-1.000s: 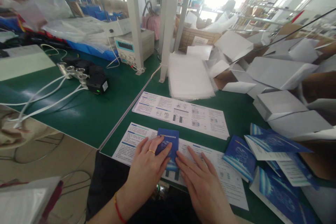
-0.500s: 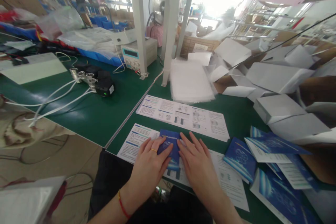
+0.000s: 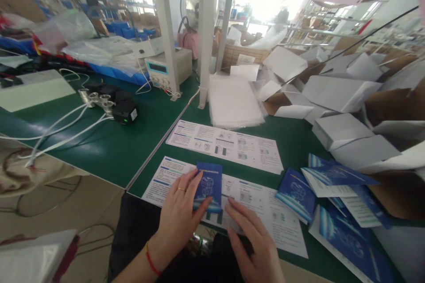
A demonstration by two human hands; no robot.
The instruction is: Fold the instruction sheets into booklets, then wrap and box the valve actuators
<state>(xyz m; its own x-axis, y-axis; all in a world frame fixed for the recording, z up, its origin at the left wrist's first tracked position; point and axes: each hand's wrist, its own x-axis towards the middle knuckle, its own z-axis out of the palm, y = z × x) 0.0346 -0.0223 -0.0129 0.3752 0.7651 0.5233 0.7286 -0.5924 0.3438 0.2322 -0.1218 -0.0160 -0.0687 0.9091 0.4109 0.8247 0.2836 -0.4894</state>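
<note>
Landmark: blue booklet [image 3: 211,185], lying on the near printed sheet [image 3: 288,221]. Left hand [image 3: 181,203] rests on booklet's left edge, fingers slightly spread. Right hand [image 3: 254,239] lies right of booklet, fingers parted. Second sheet strip [image 3: 226,146] lies beyond booklet; loose booklets [image 3: 348,234], right.

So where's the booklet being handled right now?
In the head view, low centre: the blue booklet lies on the nearer printed sheet, left hand on its left side, right hand to its right.

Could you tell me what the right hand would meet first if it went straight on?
The right hand would probably meet the blue booklet by the left hand first, though depth is unclear.
</note>
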